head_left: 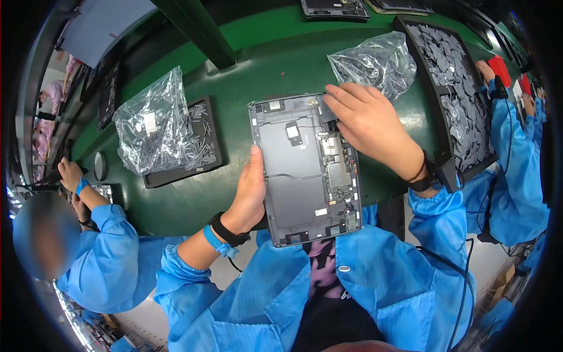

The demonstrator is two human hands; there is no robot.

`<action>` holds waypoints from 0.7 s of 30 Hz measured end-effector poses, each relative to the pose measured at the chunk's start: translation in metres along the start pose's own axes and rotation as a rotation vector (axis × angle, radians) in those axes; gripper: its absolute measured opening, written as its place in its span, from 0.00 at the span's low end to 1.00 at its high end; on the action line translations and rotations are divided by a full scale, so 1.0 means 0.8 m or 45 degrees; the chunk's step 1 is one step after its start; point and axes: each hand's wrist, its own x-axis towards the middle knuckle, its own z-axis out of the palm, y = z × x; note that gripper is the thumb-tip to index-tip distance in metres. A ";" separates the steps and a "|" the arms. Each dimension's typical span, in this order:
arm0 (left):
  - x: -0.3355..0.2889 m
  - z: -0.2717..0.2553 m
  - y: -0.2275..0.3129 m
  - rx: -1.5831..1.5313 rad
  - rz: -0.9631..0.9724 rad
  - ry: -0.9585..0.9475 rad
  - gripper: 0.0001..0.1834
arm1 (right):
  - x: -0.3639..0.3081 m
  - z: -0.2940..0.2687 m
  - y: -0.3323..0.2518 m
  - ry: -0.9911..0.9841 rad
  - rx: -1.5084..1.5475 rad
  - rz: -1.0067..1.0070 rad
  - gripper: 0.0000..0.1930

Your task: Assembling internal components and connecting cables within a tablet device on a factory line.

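Observation:
An opened tablet [293,202] is tilted up over the green table's near edge, its dark grey inside, circuit board and thin cable exposed. My left hand [249,193] grips its left edge, with the thumb lying along the side. At the tablet's upper right corner, the fingers of my right hand [366,120] are bent close together over a small dark grey piece [329,111]. That piece is partly covered by the fingers, so its kind is unclear. Both wrists wear dark bands, and a blue strap circles the left one.
Left of the tablet, a clear bag [149,135] and grey strips lie on a black tray [218,138]. Another clear bag [378,64] sits far right, beside a black tray [444,126] of grey pieces. A green post [196,29] rises behind. People in blue work at both sides.

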 end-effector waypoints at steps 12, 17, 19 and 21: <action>-0.006 -0.076 0.049 1.355 0.423 -0.008 0.13 | -0.013 0.014 -0.023 -0.017 -0.073 -0.007 0.18; 0.014 -0.114 0.083 1.964 1.077 0.776 0.08 | -0.048 -0.027 -0.055 -0.074 -0.046 0.055 0.18; 0.017 -0.122 0.082 1.973 0.991 0.834 0.09 | -0.064 -0.022 -0.062 -0.128 0.037 0.056 0.17; 0.023 -0.127 0.077 1.959 0.917 0.861 0.08 | -0.064 -0.016 -0.067 -0.131 0.094 0.085 0.15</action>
